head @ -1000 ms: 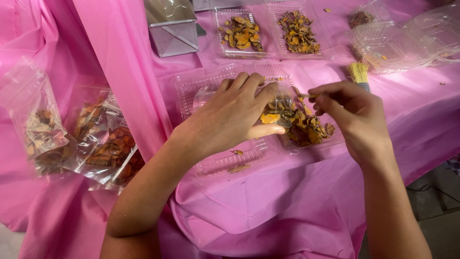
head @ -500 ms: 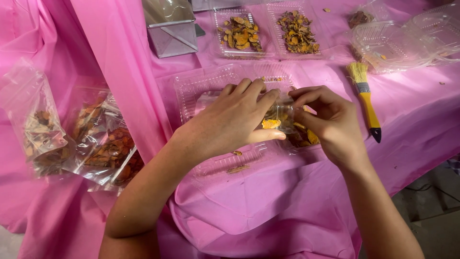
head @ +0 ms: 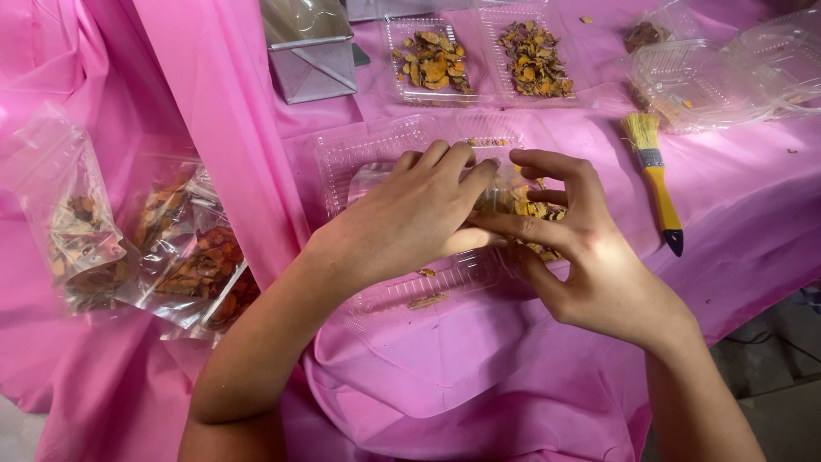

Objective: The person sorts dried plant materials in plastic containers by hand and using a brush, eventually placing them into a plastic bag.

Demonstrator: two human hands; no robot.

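Resting together, left hand [head: 409,221] and right hand [head: 590,257] cover the clear clamshell tray [head: 376,154].

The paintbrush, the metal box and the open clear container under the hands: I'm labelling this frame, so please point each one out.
Paintbrush [head: 659,186]: head view, on the yellow handle.
Metal box [head: 310,53]: head view, on its front face.
Clear container [head: 359,154]: head view, on the bare ribbed lid left of the hands.

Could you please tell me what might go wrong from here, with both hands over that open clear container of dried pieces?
The left hand and right hand crowd the open clear container, which sits near the draped pink cloth's front edge; a nudge could tip it off. Loose dried pieces might scatter, as some crumbs already have. The right forearm could knock the yellow brush.
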